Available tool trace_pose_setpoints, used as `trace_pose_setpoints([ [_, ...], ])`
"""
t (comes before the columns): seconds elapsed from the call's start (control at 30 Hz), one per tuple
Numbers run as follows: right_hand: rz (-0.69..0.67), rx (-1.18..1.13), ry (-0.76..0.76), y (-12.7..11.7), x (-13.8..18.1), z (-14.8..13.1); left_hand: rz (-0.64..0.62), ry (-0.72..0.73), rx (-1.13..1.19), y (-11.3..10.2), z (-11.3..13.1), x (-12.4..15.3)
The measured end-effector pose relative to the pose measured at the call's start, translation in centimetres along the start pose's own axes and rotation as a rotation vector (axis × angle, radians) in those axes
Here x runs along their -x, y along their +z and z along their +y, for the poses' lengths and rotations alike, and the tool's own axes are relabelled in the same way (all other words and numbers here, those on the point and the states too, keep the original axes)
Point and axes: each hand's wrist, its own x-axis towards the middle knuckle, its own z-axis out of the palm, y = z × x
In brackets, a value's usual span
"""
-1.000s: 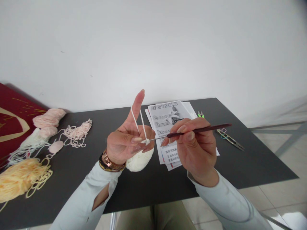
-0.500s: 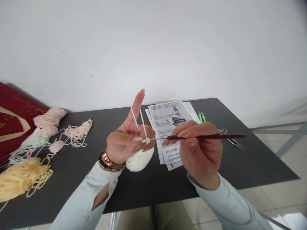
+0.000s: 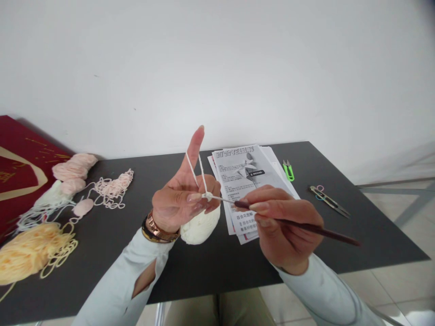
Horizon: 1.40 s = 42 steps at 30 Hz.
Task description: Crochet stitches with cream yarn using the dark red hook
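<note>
Between thumb and fingers, my left hand (image 3: 183, 199) pinches a small piece of white crochet (image 3: 207, 196). Its index finger points up, with white yarn (image 3: 203, 168) looped over it and running down to the stitches. My right hand (image 3: 288, 226) grips a crochet hook (image 3: 319, 229) with a dark reddish-brown handle, held like a pencil. The hook's thin metal shaft reaches left into the white stitches; its tip is hidden there. Behind and below my left hand, a ball of white yarn (image 3: 200, 227) lies on the table.
Printed sheets (image 3: 234, 181) lie stacked on the black table (image 3: 204, 271). Green thread snips (image 3: 288, 171) and metal scissors (image 3: 329, 201) lie to the right. At left are pink yarn (image 3: 76, 168), yellow yarn (image 3: 30, 253) and a red bag (image 3: 23, 158). A white wall stands behind.
My right hand has moved slightly right and down, and the hook's handle end has dipped, so the hook now slants. My left hand has barely moved, its yarn loop still up.
</note>
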Motion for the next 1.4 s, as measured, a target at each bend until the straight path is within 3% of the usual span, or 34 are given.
trace_pose_setpoints([
  [0.2, -0.209, 0.021, -0.171, -0.2, 0.1, -0.1, -0.046, 0.010, -0.028, 0.0, -0.2, 0.3],
  [0.4, -0.332, 0.265, -0.362, -1.2, 0.0, -0.4, -0.061, 0.045, -0.092, -0.2, -0.1, 0.4],
  [0.57, -0.370, 0.427, -0.589, -1.4, 0.0, -0.1, -0.071, 0.068, -0.082, 0.0, -0.2, 0.6],
  [0.7, -0.279, 0.481, -0.700, -1.1, -0.3, -0.6, -0.072, 0.115, -0.031, 0.3, -0.6, 0.5],
  [0.77, -0.378, 0.519, -0.581, -1.0, -0.5, -1.3, -0.067, 0.130, -0.005, 0.4, -0.7, 0.5],
  [0.93, -0.406, 0.478, -0.524, -1.3, -0.9, -2.2, -0.104, 0.129, -0.026, 0.5, -0.6, 0.5],
  [1.1, -0.428, 0.378, -0.487, -1.6, -0.9, -1.2, -0.129, 0.136, -0.038, 0.4, -0.4, 0.5],
  [1.2, -0.349, 0.229, -0.538, -1.3, -0.7, -0.3, -0.129, 0.144, -0.044, 0.4, -0.3, 0.4],
  [1.23, -0.367, 0.179, -0.458, -1.1, -0.6, -0.1, -0.126, 0.146, -0.047, 0.4, -0.3, 0.4],
  [1.4, -0.150, -0.035, -0.169, -0.1, -0.2, 0.2, -0.104, 0.130, -0.056, 0.4, -0.1, 0.3],
])
